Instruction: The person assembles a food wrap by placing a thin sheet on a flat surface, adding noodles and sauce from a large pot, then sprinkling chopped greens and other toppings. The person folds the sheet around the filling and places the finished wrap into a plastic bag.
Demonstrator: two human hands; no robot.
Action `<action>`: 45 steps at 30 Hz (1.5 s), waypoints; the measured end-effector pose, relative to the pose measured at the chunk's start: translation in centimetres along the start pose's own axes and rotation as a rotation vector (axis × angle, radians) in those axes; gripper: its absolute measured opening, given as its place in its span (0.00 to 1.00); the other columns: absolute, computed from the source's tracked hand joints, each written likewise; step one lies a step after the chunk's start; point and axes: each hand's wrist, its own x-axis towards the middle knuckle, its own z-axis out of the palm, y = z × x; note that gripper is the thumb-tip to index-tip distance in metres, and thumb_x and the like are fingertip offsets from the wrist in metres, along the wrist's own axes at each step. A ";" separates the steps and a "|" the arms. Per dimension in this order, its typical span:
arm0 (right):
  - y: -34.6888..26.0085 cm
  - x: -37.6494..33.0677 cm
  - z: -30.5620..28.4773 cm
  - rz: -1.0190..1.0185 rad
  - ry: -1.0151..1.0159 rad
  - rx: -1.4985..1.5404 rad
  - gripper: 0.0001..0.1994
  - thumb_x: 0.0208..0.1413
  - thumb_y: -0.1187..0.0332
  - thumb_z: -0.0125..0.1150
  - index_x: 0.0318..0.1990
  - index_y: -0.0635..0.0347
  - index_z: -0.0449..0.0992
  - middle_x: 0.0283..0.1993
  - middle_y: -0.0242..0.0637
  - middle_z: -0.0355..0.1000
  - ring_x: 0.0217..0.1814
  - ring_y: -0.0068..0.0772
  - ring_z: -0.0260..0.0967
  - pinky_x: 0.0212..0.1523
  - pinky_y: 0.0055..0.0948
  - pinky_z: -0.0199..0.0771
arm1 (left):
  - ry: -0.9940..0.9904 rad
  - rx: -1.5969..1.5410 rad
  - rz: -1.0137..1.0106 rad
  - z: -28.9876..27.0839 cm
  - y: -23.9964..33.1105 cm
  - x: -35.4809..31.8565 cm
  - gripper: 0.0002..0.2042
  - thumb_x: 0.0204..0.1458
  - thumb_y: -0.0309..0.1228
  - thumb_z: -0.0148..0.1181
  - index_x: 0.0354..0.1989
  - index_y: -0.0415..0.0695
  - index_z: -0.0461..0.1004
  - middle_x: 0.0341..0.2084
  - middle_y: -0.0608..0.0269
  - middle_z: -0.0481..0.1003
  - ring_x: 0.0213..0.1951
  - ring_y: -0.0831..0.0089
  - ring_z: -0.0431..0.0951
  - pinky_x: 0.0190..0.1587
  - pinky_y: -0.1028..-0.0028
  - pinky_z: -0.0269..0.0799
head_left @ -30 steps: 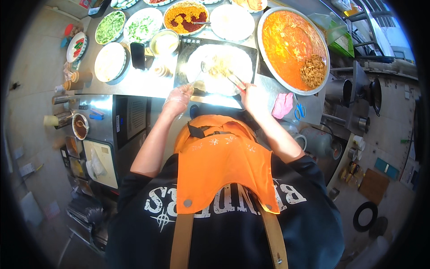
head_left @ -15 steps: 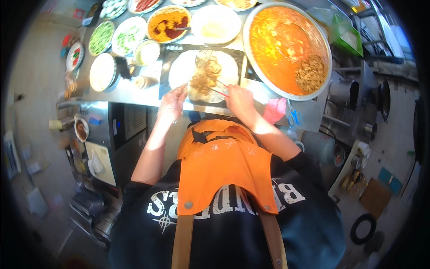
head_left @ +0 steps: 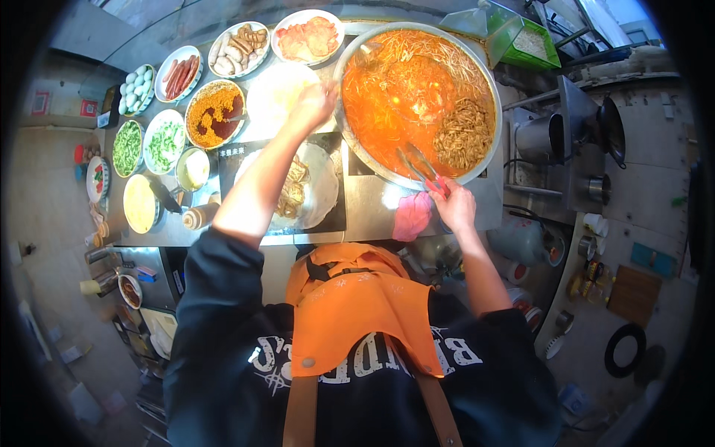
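Observation:
My right hand (head_left: 456,205) grips a pair of red-handled metal tongs (head_left: 424,167), whose tips reach over the near rim of a wide steel basin (head_left: 356,146). Orange-red broth (head_left: 387,138), thin strands and a pile of brown shreds (head_left: 465,134) fill the basin. My left hand (head_left: 316,106) is over the right side of a bright, washed-out white plate (head_left: 274,95); its fingers are blurred and partly hidden. Beneath my left forearm, a round, thin, pale wrap (head_left: 322,195) lies on a dark board (head_left: 337,220), with brown filling (head_left: 294,190) at its middle.
Bowls and plates stand left and behind: eggs (head_left: 137,89), sausages (head_left: 181,77), sliced meat (head_left: 307,39), chopped greens (head_left: 164,141) and spice powder (head_left: 214,113). A pink cloth (head_left: 412,216) lies at the counter's front edge. Right of the basin is a pot (head_left: 539,136).
My left hand has moved from the wrap up to the white plate. My right hand has carried the tongs right, from the filling to the basin. The view has shifted.

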 end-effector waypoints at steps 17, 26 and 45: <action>-7.3 19.7 0.8 -0.256 0.115 -0.309 0.17 0.56 0.59 0.73 0.51 0.53 0.83 0.40 0.44 0.84 0.44 0.51 0.84 0.44 0.50 0.83 | -0.414 -0.669 -0.483 0.6 -4.4 2.8 0.13 0.67 0.46 0.65 0.41 0.49 0.86 0.21 0.75 0.72 0.22 0.83 0.64 0.24 0.78 0.58; -10.6 19.9 0.4 -0.299 0.034 -0.310 0.13 0.57 0.59 0.71 0.46 0.54 0.85 0.41 0.47 0.85 0.46 0.52 0.84 0.50 0.49 0.83 | -0.352 -0.629 -0.477 1.2 -5.7 0.0 0.15 0.69 0.42 0.63 0.54 0.46 0.84 0.25 0.75 0.74 0.26 0.84 0.66 0.29 0.79 0.61; -10.5 14.8 -4.7 -0.280 0.122 -0.318 0.17 0.56 0.58 0.73 0.52 0.50 0.86 0.40 0.47 0.84 0.45 0.54 0.84 0.48 0.50 0.82 | -0.057 -0.188 -0.265 1.1 -1.5 -4.9 0.18 0.67 0.36 0.58 0.62 0.47 0.80 0.49 0.43 0.83 0.50 0.48 0.84 0.54 0.59 0.78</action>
